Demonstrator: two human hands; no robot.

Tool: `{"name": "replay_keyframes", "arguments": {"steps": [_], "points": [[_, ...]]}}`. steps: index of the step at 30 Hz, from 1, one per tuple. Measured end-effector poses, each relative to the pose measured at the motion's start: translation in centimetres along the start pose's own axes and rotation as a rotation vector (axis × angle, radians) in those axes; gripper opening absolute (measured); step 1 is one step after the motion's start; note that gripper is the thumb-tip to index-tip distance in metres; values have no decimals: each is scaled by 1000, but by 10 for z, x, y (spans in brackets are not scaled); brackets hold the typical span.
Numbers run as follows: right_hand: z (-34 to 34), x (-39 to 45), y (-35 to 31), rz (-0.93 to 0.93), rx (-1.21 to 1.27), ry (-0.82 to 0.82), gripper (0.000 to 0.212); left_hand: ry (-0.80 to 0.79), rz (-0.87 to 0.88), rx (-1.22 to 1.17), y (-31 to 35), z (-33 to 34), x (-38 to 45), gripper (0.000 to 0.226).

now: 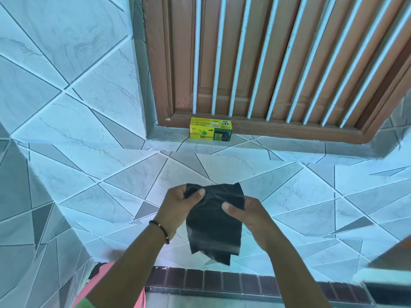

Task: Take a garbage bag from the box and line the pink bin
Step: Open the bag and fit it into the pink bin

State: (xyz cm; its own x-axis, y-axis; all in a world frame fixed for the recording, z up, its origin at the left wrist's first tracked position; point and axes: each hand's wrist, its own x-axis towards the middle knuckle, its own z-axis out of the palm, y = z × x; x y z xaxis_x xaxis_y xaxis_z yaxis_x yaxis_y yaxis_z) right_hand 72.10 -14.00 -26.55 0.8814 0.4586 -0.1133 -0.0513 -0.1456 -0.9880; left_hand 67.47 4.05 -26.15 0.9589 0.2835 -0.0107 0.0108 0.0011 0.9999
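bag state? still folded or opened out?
Still folded. The black garbage bag is a small flat rectangle pinched at its top corners by the left hand and right hand, mouth not opened.

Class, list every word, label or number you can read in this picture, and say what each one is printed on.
"eco": front of the yellow box on the window ledge.
"bin": same front, below "eco".
The small print on the box's top and the line under "bin" are too blurred to read.
The black garbage bag shows no text.

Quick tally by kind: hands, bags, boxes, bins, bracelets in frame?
Hands: 2, left and right, both gripping the bag
Bag: 1, black, still folded
Box: 1, yellow, on the ledge
Bin: 1, pink, partly visible
Bracelet: 1
Total: 6
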Motion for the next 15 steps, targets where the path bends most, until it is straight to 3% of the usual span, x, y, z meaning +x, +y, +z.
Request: {"name": "replay_keyframes", "arguments": {"steps": [2, 5, 8, 12, 15], "points": [[4, -5, 5, 40, -41, -18, 29, 11, -18, -79, 1, -1, 4, 13], [6, -6, 5, 19, 7, 74, 18, -83, -102, -136, -3, -4, -2, 37], [4, -2, 0, 14, 143, 150, 18, -136, -173, -55, -13, 2, -14, 25], [5, -4, 2, 41, 230, 134, 13, 10, -60, 113, -14, 11, -20, 25], [7, -8, 9, 100, 180, 21, 21, 157, -84, 14, -12, 11, -13, 24]]}}
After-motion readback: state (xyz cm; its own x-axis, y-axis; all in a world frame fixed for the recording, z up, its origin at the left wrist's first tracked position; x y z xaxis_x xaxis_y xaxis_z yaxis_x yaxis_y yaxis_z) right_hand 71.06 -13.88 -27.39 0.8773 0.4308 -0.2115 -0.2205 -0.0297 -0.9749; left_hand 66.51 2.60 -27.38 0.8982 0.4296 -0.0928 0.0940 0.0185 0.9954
